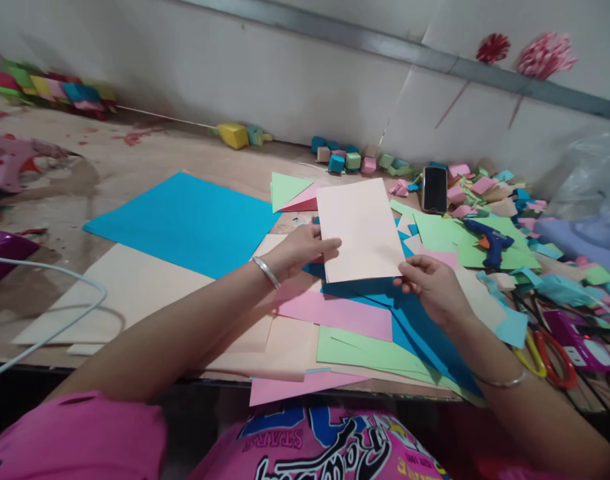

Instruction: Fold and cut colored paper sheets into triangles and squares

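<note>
- Head view. I held the pale peach sheet (pixel 362 230) lifted just above the paper pile at the middle of the wooden table (pixel 135 150), its long side running away from me.
- Left hand (pixel 297 250): fingers closed on the sheet's left edge, thumb on top, the rest underneath. Right hand (pixel 429 280): fingertips pinched on the near right corner. Both grips sat low on the sheet, and the far end was unsupported.
- Risk 1: with only edge and corner pinched, the far end could have sagged or twisted. An uneven pull between my hands would likely have creased the paper.
- Risk 2: the loose stack below, pink sheet (pixel 335 310), dark blue sheet (pixel 415 327) and green sheets (pixel 369 350), overhung the near table edge. A nudge from my forearms could have slid them off.
- Risk 3: the blue glue gun (pixel 489 240) lay near on the right, on green paper. I could not tell whether it was hot. If so, a sweep of the sheet that way might have smeared or scorched it.
- Risk 4: the scissors (pixel 545 353) lay close by my right forearm, and an elbow drift could have caught them.
- The phone (pixel 435 189) lay beyond the sheet, among paper scraps, and a careless push forward could have knocked it.
- The white cable (pixel 59 293) looped at far left, well apart from both hands, so it was a low concern.
</note>
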`<action>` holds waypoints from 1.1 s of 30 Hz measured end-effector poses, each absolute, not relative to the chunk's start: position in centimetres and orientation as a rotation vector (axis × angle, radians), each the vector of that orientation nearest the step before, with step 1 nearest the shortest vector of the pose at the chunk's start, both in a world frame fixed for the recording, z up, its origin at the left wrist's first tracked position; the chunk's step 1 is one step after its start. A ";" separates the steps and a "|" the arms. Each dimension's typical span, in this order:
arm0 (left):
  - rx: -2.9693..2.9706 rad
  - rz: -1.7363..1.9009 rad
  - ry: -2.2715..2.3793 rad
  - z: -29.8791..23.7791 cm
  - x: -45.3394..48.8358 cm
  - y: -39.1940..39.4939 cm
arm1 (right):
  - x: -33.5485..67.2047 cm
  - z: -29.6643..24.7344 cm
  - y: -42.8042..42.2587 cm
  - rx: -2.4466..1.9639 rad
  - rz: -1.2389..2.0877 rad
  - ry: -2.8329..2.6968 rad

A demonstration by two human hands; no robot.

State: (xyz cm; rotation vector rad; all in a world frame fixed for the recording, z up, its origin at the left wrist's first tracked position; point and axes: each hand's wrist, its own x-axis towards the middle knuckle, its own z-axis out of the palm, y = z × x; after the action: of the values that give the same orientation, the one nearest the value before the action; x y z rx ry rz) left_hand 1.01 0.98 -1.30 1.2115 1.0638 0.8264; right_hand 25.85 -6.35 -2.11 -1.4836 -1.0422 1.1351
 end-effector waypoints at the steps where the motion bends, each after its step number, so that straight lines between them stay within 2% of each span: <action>1: 1.227 0.813 1.072 -1.4 1.1 0.8 | 25.6 -2.3 -6.8 -1.487 1.153 -1.042; 5: 1.276 0.790 1.073 -1.5 1.0 0.8 | 25.7 -2.4 -8.0 -1.483 1.168 -1.146; 8: 1.290 0.757 1.048 -1.5 0.8 1.1 | 26.3 -2.1 -8.6 -1.429 0.970 -1.425; 14: 1.345 0.665 0.997 -1.6 0.6 1.2 | 28.2 -1.8 -8.0 -1.355 -0.074 -2.143; 21: 1.408 0.604 0.974 -1.1 0.7 1.0 | 29.1 -1.3 -6.8 -1.059 -0.731 -2.279; 26: 1.407 0.582 0.976 -1.0 0.6 1.0 | 28.7 -0.8 -7.0 -0.822 -0.846 -2.357; 33: 1.591 0.632 0.998 -1.0 0.7 0.9 | 28.6 -1.2 -7.2 -0.804 -0.839 -2.340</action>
State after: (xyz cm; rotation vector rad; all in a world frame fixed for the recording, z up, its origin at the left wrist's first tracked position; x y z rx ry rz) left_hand 0.69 0.88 -0.99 1.5905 0.9977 0.6323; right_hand 28.56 -7.18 -1.23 -0.8043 -2.3403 -0.8393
